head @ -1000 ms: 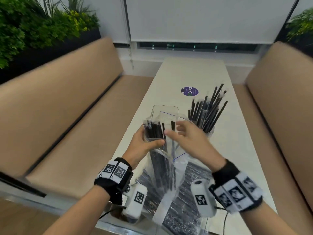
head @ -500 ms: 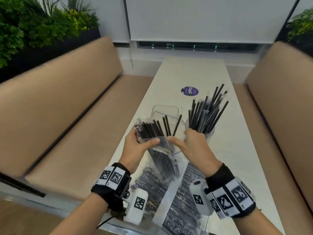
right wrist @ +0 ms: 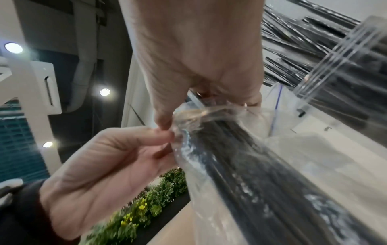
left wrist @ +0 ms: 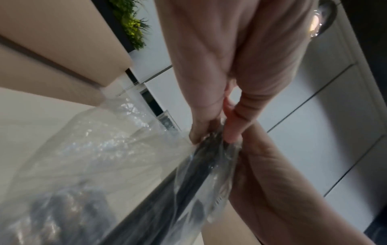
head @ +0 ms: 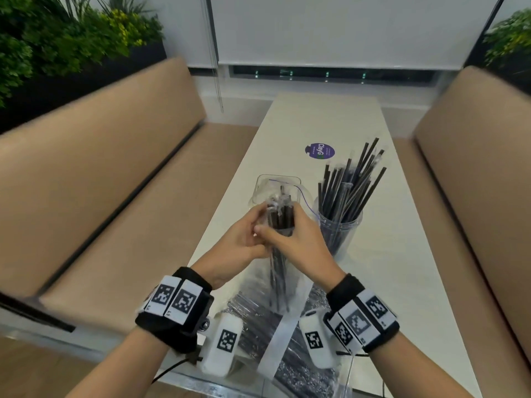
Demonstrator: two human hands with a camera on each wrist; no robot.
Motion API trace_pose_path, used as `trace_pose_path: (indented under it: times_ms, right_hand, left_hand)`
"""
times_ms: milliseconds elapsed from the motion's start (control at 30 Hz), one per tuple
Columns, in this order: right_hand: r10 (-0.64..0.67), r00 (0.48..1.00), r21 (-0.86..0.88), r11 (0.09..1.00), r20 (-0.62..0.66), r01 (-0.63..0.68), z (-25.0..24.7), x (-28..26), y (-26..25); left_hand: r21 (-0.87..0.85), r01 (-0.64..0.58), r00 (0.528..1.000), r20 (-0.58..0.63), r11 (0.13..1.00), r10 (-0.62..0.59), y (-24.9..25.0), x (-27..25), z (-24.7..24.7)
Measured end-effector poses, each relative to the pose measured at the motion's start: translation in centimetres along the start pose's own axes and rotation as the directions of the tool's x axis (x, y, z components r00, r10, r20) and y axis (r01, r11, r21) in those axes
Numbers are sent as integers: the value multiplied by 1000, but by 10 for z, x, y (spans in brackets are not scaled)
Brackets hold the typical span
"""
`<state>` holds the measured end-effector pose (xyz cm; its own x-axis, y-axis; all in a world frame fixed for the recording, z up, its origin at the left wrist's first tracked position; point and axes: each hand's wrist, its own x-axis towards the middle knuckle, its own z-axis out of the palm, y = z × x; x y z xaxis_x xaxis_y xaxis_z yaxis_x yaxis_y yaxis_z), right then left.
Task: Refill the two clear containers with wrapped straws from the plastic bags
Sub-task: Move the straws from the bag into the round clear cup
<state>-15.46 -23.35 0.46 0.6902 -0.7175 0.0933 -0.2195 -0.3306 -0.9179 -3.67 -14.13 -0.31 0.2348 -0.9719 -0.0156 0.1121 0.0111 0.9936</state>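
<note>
Both hands hold an upright bundle of black wrapped straws (head: 280,222) above the table's near half. My left hand (head: 244,239) curls round it from the left, my right hand (head: 296,239) from the right, thumbs meeting in front. In the wrist views the bundle (left wrist: 211,159) (right wrist: 240,149) shows inside crinkled clear plastic. Behind the bundle stands a clear square container (head: 265,186); what it holds is hidden by the bundle. To its right a clear round container (head: 343,228) is full of black straws. A plastic bag of straws (head: 258,320) lies flat beneath my wrists.
The long white table (head: 402,282) runs away from me between two tan benches (head: 86,196) (head: 474,182). A purple sticker (head: 319,151) sits on the far half of the table. Green plants (head: 57,44) line the back left.
The straw tops, spread apart in the open bag mouth before, are now squeezed into one tight bundle. Both hands have closed in together around it, and it stands more upright.
</note>
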Motion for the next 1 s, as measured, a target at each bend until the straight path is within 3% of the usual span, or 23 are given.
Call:
trace_pose_path:
  times_ms: [167, 300, 400, 700, 833, 933, 1000]
  right_hand:
    - [80, 991, 230, 972, -108, -53, -2, 8, 2]
    - [10, 985, 113, 994, -170, 9, -7, 9, -2]
    - [-17, 979, 5, 1000, -205, 18, -8, 11, -1]
    - [5, 960, -19, 1000, -279, -10, -31, 23, 8]
    - [43, 964, 199, 980, -262, 10, -57, 25, -8]
    - [-46, 953, 256, 958, -299, 127, -91, 39, -46]
    - [-159, 908, 288, 915, -388, 283, -121, 48, -82]
  left_hand:
    - [251, -82, 971, -197, 964, 134, 6, 8, 1]
    - [257, -89, 922, -343, 962, 177, 4, 9, 3]
    - [293, -52, 907, -385, 955, 168, -1, 13, 4]
    - [358, 44, 971, -236, 933, 45, 6, 14, 5]
    - [425, 147, 981, -180, 893, -75, -1, 12, -5]
    - [451, 199, 976, -171, 870, -135, -10, 9, -7]
    - [478, 222, 973, -161, 850, -164, -16, 9, -8]
